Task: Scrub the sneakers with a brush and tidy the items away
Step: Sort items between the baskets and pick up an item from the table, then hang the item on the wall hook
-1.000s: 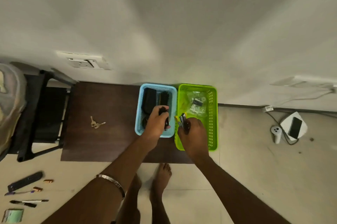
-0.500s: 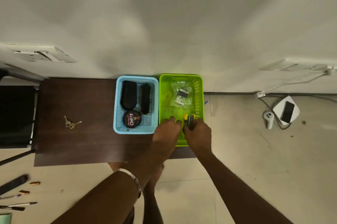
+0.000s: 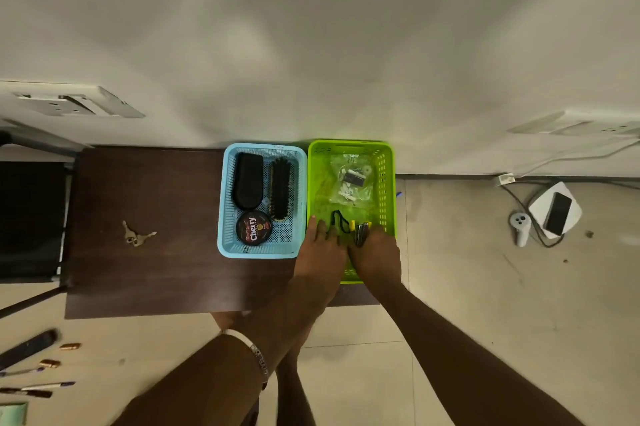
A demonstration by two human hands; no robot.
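Brush – in blue basket | left hand flat, fingers straight | right hand – grasping dark tool

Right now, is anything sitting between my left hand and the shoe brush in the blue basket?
Only the basket walls. The left hand lies in the green basket; the shoe brush lies uncovered in the blue basket, beside the polish tin. Reaching means lifting over the adjoining rims.

**Bare arms, one metal bangle**

Both forearms are bare, with no sleeves in view. The left wrist wears a thin silvery bangle with small markings along its band. Both hands are ungloved and the feet below are bare.
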